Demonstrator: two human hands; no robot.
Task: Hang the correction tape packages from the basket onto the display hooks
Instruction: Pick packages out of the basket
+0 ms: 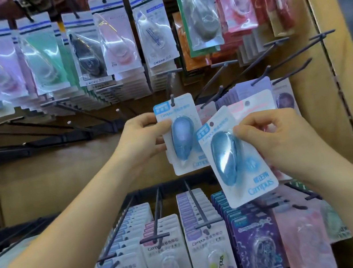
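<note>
Correction tape package (182, 132) sits with its hole on a hook (172, 100), left grip (141, 139) holding its edge; right grip (281, 137) pinches a second package (226, 156) just beside.

"Campus" on the tilted blue package (235, 159), "MONO AIR" on upper hanging packs (154, 32), "Campus" on lower-row packs (167, 264)

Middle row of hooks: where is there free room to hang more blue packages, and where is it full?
Free: the bare hooks left of the left hand holding a blue package. Crowded: the top row and the bottom row.
</note>
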